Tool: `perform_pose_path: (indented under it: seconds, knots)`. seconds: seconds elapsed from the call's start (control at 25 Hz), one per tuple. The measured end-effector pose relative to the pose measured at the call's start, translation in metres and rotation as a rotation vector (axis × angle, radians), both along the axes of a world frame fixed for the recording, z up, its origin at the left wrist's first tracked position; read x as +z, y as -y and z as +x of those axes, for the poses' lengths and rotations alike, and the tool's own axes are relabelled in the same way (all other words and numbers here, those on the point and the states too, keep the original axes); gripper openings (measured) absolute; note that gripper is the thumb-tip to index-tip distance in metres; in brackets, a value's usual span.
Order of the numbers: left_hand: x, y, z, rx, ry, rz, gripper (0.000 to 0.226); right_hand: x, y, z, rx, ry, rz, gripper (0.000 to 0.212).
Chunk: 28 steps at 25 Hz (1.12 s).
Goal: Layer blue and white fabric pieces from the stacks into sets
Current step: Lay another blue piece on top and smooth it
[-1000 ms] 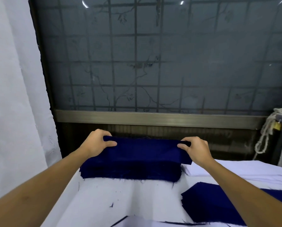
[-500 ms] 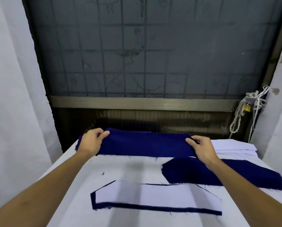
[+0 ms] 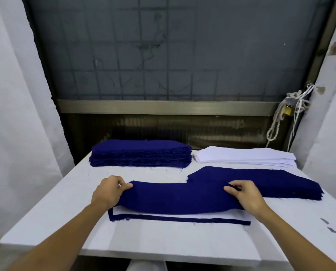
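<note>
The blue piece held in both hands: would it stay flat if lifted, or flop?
Probably floppy: the blue piece drapes in a curve between the left hand and right hand. Likely light, since a pinch grip at each end carries it. Its edges may shed threads; loose ones show along the blue stack.

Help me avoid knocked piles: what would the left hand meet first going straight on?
Beyond the blue piece the left hand pinches, probably the tall blue stack, though depth is unclear.

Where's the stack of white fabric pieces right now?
In the head view, the white fabric stack lies far right on the table, beside the blue fabric stack.
</note>
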<state>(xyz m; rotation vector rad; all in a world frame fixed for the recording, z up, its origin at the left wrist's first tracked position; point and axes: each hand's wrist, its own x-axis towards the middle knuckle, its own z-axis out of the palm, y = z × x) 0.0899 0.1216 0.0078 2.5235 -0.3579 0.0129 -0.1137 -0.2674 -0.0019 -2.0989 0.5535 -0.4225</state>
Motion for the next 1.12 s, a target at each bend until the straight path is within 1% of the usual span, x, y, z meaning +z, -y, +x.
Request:
perform_pose_path:
  seconds: [0.08, 0.2, 0.28, 0.36, 0.44, 0.6, 0.76, 0.84, 0.92, 0.96, 1.04, 1.12]
  knots:
    - [-0.007, 0.002, -0.004, 0.023, 0.009, 0.065, 0.034, -0.009, 0.001, -0.005, -0.035, -0.017, -0.045, 0.015]
    - [-0.021, 0.004, -0.01, 0.033, 0.03, 0.144, 0.036, -0.019, 0.002, -0.013, -0.09, -0.098, -0.189, 0.024]
    - [-0.031, 0.003, -0.014, 0.045, 0.067, 0.16, 0.037, -0.025, 0.002, -0.019, -0.132, -0.148, -0.293, 0.021]
    - [-0.04, 0.001, -0.018, 0.073, 0.147, 0.175, 0.038, -0.032, -0.001, -0.023, -0.182, -0.149, -0.395, 0.015]
    - [-0.047, 0.001, -0.022, 0.107, 0.21, 0.156, 0.04, -0.035, -0.005, -0.025, -0.211, -0.137, -0.482, 0.014]
    - [-0.054, 0.001, -0.025, 0.133, 0.255, 0.138, 0.038, -0.038, -0.005, -0.024, -0.228, -0.137, -0.596, 0.017]
    - [-0.054, 0.003, -0.025, 0.123, 0.316, 0.102, 0.034, -0.046, -0.002, -0.021, -0.201, -0.103, -0.625, 0.023]
    - [-0.055, 0.002, -0.025, 0.112, 0.307, 0.042, 0.034, -0.048, -0.001, -0.02, -0.188, -0.104, -0.647, 0.027]
    - [-0.053, 0.0, -0.021, 0.099, 0.261, -0.04, 0.033, -0.048, -0.002, -0.02, -0.187, -0.116, -0.67, 0.032]
    - [-0.051, -0.001, -0.019, 0.074, 0.239, -0.048, 0.03, -0.048, -0.002, -0.02, -0.187, -0.127, -0.681, 0.034]
    - [-0.043, -0.003, -0.017, -0.012, 0.204, 0.045, 0.025, -0.047, -0.004, -0.02, -0.18, -0.165, -0.712, 0.039]
    - [-0.031, -0.002, -0.014, -0.073, 0.207, 0.308, 0.036, -0.046, -0.005, -0.019, -0.165, -0.207, -0.73, 0.043]
